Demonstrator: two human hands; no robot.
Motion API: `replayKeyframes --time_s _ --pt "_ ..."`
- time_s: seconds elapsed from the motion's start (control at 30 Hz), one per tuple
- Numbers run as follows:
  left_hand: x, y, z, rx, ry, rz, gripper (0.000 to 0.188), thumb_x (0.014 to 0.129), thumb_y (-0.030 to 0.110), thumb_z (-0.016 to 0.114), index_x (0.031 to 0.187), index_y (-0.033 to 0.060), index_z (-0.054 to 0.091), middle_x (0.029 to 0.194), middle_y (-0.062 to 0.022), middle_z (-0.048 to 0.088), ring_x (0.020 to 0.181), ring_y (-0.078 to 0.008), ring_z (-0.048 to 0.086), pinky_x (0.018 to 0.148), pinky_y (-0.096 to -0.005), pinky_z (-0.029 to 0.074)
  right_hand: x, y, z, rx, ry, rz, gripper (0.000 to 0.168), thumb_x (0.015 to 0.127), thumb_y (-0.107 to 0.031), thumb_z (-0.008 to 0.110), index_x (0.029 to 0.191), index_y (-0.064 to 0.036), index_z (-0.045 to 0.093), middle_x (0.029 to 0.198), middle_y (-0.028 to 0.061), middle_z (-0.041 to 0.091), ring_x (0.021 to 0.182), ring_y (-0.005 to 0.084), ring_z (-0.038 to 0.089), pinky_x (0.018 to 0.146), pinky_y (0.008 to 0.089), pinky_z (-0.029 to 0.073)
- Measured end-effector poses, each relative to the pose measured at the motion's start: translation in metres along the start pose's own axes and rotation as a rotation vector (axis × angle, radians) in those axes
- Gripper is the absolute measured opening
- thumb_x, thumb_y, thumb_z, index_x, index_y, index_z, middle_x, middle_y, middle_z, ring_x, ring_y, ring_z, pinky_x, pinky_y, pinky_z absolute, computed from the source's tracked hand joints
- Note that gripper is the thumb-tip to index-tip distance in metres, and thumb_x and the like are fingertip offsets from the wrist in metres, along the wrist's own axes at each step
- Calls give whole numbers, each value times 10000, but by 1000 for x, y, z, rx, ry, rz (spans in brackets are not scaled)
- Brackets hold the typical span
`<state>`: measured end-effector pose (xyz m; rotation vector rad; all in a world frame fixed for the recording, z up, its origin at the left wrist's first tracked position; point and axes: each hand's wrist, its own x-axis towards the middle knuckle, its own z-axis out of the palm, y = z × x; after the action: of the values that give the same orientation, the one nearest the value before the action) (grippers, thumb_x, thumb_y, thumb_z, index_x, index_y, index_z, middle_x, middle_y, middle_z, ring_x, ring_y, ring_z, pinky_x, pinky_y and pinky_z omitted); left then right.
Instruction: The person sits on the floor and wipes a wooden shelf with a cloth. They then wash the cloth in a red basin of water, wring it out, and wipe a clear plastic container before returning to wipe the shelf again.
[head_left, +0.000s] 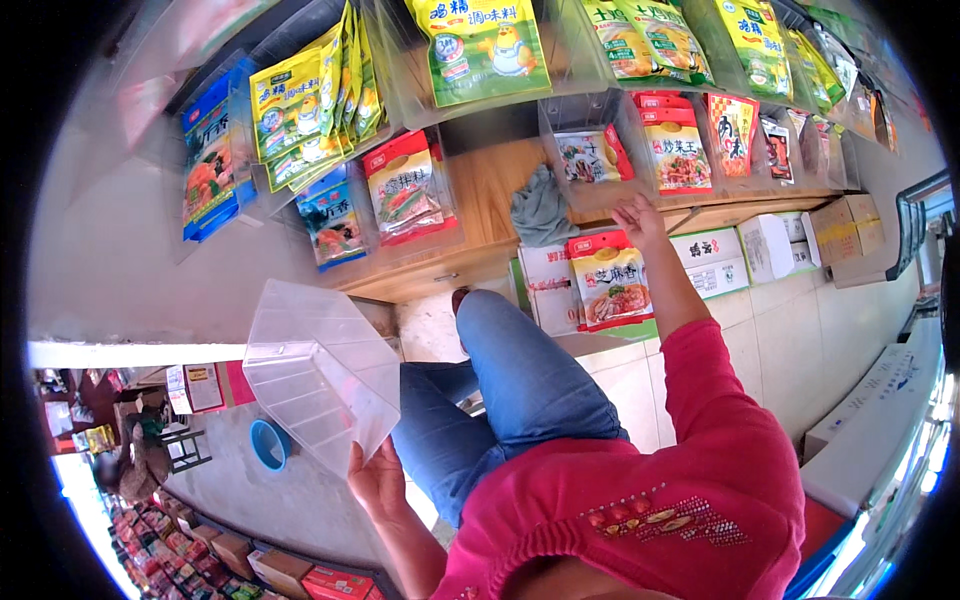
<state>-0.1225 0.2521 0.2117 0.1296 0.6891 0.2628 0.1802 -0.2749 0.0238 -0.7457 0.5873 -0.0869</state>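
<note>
My left hand (377, 480) grips the lower edge of an emptied-looking clear plastic bin (322, 367), held tilted beside my knee. My right hand (640, 220) reaches to the shelf's front edge, fingers apart with nothing seen in them. Just above it is a clear bin (600, 196) with a seasoning packet (592, 156) lying in it; whether the fingers touch the bin, I cannot tell. Left of that bin, a crumpled grey-green cloth (541, 206) rests on the wooden shelf (476, 184). A red and yellow seasoning packet (611, 281) stands below the shelf, near my right forearm.
Clear bins of yellow chicken seasoning bags (484, 52) line the upper tier; red packets (679, 154) and blue packets (330, 217) fill lower bins. White cartons (709, 262) sit under the shelf. A blue basin (270, 444) is on the floor, and a person (135, 457) is at far left.
</note>
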Motion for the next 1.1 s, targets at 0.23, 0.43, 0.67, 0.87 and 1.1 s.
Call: replayKeyframes --time_s 0.23,0.43,0.67,0.87,1.1 --pt "-10 3 -4 4 -39 33 397 939 103 341 1311 -34 342 1315 -222 417 1218 -360 410 1009 -496 367 20 13 24 -11 66 175 127 895 -93 444 984 -3 450 1043 211 547 967 361 566 897 509 477" --pt "-22 2 4 -59 1 26 372 946 123 335 1255 -85 350 1281 -259 424 1198 -391 414 1002 -500 377 44 23 4 -12 1 123 111 841 -10 419 928 -33 484 936 195 592 909 381 605 856 511 497" --pt "-15 -2 0 -60 -20 35 376 942 115 340 1257 -91 337 1289 -270 409 1207 -392 404 1004 -510 370 39 31 0 70 -43 106 109 806 24 432 856 -48 497 916 193 609 892 359 618 824 497 514" --pt "-7 -7 3 -17 1 44 372 940 106 341 1260 -83 341 1298 -263 407 1213 -387 402 1010 -508 364 44 23 7 -22 63 158 108 837 -1 430 916 -41 492 926 198 610 910 353 613 821 493 518" --pt "-6 -9 8 11 -11 43 378 939 101 349 1274 -73 336 1304 -251 406 1217 -385 398 1020 -501 354 34 35 3 33 -94 122 121 854 -1 407 934 -48 485 954 179 608 911 347 610 808 478 525"
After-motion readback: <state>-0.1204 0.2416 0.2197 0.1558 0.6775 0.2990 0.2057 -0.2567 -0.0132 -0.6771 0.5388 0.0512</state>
